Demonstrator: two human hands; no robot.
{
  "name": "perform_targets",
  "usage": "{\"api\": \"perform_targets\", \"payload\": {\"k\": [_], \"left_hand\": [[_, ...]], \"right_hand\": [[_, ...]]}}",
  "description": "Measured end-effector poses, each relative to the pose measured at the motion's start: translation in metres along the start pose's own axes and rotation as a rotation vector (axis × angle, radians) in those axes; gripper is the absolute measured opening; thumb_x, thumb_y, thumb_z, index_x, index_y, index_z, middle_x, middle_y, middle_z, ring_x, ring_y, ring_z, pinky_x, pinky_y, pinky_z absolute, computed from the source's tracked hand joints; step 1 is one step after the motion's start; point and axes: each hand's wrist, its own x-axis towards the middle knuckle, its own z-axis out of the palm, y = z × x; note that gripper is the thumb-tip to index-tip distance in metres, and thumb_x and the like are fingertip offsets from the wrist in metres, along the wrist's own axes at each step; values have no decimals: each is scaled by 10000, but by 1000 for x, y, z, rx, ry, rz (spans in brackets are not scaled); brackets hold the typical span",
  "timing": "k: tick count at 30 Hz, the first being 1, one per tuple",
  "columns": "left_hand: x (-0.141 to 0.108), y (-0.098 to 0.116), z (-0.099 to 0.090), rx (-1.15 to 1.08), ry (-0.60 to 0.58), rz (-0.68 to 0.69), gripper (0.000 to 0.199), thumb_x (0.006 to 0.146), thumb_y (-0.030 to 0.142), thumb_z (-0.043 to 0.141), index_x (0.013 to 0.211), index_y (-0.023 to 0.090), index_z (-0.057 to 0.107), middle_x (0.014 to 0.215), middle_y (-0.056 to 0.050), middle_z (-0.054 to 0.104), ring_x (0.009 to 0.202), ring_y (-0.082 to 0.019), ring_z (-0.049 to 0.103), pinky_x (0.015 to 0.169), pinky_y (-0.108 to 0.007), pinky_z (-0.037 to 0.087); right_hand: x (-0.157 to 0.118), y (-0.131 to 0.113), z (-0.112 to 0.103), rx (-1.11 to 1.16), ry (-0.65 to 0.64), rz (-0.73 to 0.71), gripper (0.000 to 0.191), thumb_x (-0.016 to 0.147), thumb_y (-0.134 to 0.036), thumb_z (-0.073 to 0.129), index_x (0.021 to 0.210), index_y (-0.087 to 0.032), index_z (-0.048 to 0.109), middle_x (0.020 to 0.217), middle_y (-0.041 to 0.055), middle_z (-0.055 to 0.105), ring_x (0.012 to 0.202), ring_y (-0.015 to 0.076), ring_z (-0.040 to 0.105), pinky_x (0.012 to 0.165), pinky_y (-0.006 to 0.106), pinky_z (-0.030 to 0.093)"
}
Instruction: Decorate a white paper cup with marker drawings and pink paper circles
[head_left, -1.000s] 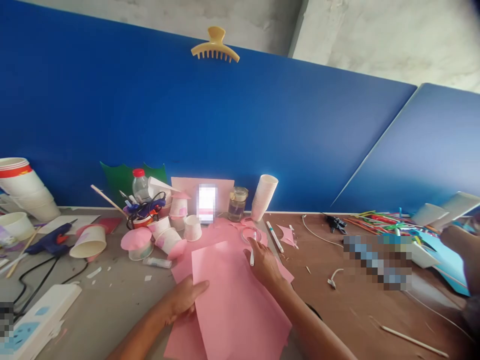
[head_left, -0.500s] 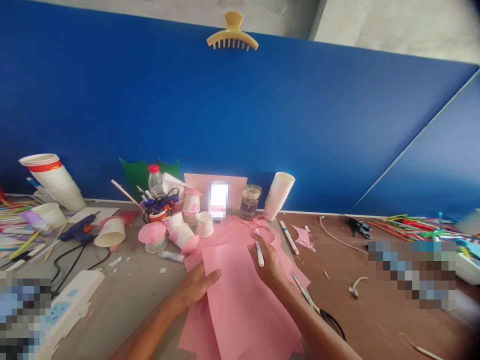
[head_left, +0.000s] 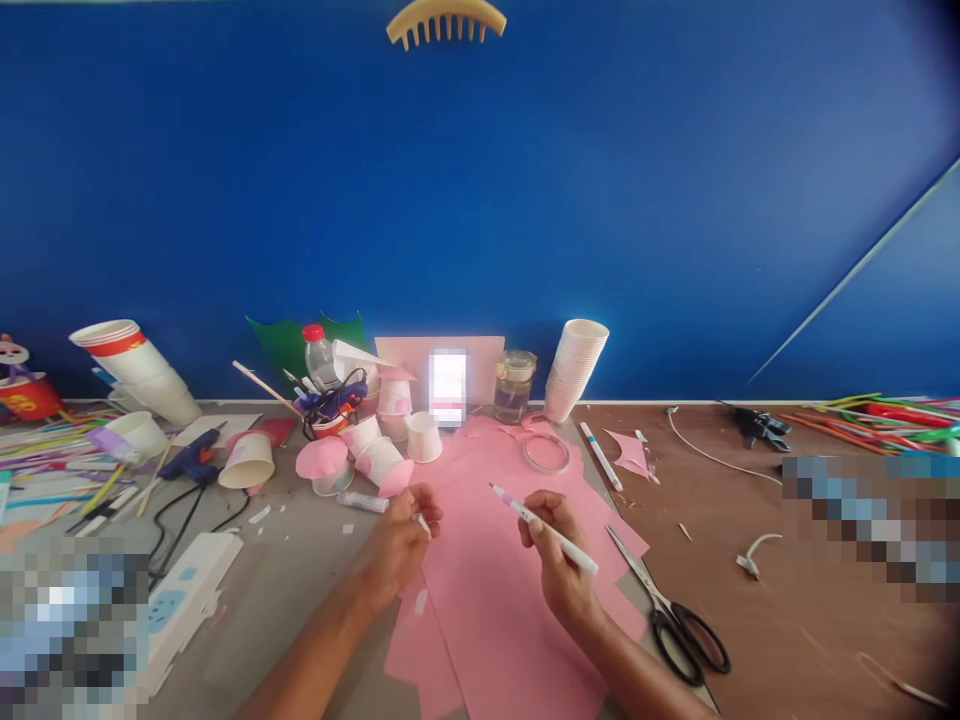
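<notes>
My right hand is closed round a white marker, its bare tip pointing up and to the left above the pink paper. My left hand is closed at the left edge of the paper, its fingers curled round a small white piece that looks like a pen cap. Several pink sheets lie stacked unevenly under both hands. Beyond my right hand, a thin clear ring lies flat on the paper. Scissors with black handles lie beside the paper, to the right of my right hand.
Paper cups, a glue gun and a power strip crowd the left side. At the back stand a lit phone, a glass jar and a cup stack. Another marker lies right.
My left hand has lifted off the paper and curled round the small white piece. My right hand has drawn back from the ring, turning the marker tip leftward. The view has tilted down.
</notes>
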Motion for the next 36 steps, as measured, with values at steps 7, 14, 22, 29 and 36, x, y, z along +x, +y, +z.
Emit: {"api": "perform_targets", "payload": {"k": [7,14,22,29,36], "left_hand": [[-1,2,4,50,-109,-91,510,651,157,710,1101,193,473,824,-9,585,736,-130,554,705,-281,413],[-1,-2,4,189,-127,-26,736,659,343,771,1278,236,387,937,-41,598,742,-147,583,686,-295,407],[1,-4,-1,288,-170,-26,561,722,391,708,1173,176,452,867,-62,659,616,-104,474,625,-268,345],[-1,-2,2,222,-233,-35,471,705,340,705,1102,182,507,859,-60,661,647,-112,460,656,-269,337],[-2,-7,-3,301,-284,-15,360,735,212,616,1084,195,531,882,-44,646,674,-121,465,664,-261,347]], "right_hand": [[-11,-2,5,144,-127,72,184,854,-386,553,847,-203,546,656,-10,497,593,139,435,548,262,374],[-1,2,7,359,-99,248,222,831,-411,577,810,-190,570,585,-21,487,572,137,431,554,266,345],[0,2,7,427,-170,307,235,819,-415,591,788,-183,568,561,-27,467,554,128,395,544,260,313],[-1,1,7,386,-179,330,250,810,-430,590,761,-186,561,551,-33,450,540,124,380,535,255,295],[0,2,9,386,-191,338,256,797,-429,605,735,-188,544,531,-44,433,517,116,363,515,250,269]]}}
